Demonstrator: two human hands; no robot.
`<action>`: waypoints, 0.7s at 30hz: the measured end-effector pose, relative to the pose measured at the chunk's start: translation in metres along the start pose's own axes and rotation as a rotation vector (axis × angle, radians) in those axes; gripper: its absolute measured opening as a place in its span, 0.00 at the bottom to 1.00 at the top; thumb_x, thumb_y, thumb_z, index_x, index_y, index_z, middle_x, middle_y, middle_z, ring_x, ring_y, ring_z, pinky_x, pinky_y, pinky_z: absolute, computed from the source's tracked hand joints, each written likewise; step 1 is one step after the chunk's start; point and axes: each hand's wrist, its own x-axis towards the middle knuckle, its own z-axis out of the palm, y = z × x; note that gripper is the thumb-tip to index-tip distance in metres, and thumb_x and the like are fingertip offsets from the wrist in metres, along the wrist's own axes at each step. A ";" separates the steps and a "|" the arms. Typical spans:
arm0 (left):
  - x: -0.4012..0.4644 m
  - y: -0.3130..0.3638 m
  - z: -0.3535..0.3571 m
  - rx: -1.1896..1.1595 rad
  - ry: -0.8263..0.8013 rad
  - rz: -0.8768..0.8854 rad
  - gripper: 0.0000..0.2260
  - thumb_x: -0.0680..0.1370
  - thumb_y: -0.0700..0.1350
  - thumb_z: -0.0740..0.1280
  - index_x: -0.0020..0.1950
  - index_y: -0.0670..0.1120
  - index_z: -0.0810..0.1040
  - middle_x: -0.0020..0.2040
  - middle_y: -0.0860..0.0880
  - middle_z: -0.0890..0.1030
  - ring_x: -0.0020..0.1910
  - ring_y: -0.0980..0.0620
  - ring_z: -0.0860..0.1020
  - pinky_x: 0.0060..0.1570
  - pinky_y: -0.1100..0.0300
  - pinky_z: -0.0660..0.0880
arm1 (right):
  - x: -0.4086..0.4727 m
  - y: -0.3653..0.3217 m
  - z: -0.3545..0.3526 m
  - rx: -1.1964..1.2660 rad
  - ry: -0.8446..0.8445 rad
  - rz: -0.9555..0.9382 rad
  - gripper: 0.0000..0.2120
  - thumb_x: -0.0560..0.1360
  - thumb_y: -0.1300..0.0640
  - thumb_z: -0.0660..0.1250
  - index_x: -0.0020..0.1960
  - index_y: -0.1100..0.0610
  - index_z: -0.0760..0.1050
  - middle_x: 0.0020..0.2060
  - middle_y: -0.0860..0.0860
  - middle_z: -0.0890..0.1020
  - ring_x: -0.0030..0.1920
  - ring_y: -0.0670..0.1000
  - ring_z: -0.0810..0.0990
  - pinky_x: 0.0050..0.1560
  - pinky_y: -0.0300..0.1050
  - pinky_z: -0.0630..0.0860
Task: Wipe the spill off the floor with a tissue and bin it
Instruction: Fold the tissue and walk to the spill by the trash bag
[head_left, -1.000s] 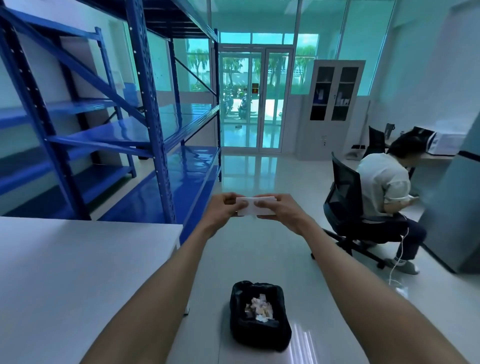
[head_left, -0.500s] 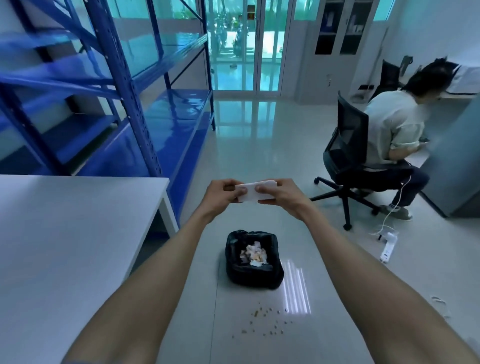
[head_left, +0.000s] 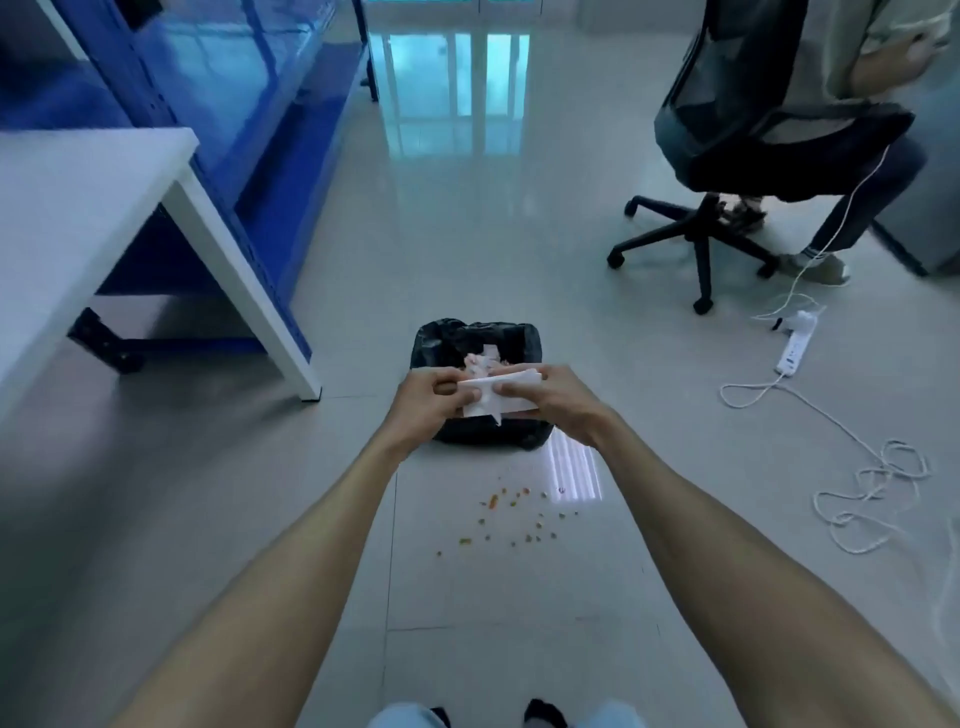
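At far left stands the white table (head_left: 78, 208), one leg reaching down to the floor (head_left: 467, 234). Behind it is the blue shelving (head_left: 249, 104).

My left hand (head_left: 428, 402) is extended in front of me, fingers closed, pinching the left end of the tissue (head_left: 496, 397) between thumb and fingers. The tissue is white, folded, and held roughly level between both hands, with a loose corner hanging from its lower edge. It is held in the air, in line with the bin (head_left: 483, 343).

The bin is lined with a black bag and stands on the floor directly beyond my hands. Crumpled white paper lies inside it. My hands and the tissue cover part of its near rim in this view.

The spill (head_left: 511, 517) lies on the floor just nearer to me than the bin: small orange and green crumbs scattered over the tiles. The tissue is well apart from it.

My right hand (head_left: 558, 402) is closed on the right end of the tissue, thumb on top.

Further right, a white power strip (head_left: 795, 348) lies on the floor with its cable (head_left: 857, 483) looping toward me. At upper right, a seated person (head_left: 883, 52) occupies a black office chair (head_left: 753, 130).
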 end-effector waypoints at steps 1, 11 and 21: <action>0.002 -0.019 0.005 -0.007 -0.008 -0.002 0.05 0.75 0.39 0.72 0.49 0.45 0.84 0.41 0.46 0.86 0.39 0.55 0.83 0.42 0.63 0.80 | 0.006 0.021 0.000 -0.003 0.005 0.017 0.10 0.74 0.61 0.73 0.55 0.58 0.84 0.56 0.56 0.84 0.54 0.54 0.84 0.53 0.50 0.83; 0.048 -0.227 0.041 0.077 -0.013 0.121 0.08 0.76 0.38 0.71 0.54 0.40 0.83 0.45 0.43 0.85 0.41 0.56 0.81 0.40 0.69 0.75 | 0.087 0.231 0.004 -0.075 -0.012 -0.110 0.11 0.74 0.56 0.73 0.56 0.54 0.84 0.48 0.49 0.87 0.49 0.47 0.84 0.58 0.48 0.80; 0.068 -0.309 0.045 -0.011 -0.001 0.225 0.09 0.74 0.39 0.73 0.54 0.40 0.83 0.44 0.46 0.85 0.42 0.55 0.82 0.42 0.66 0.77 | 0.114 0.297 0.014 -0.129 -0.017 -0.283 0.09 0.75 0.56 0.72 0.54 0.53 0.84 0.45 0.50 0.87 0.47 0.48 0.85 0.50 0.45 0.82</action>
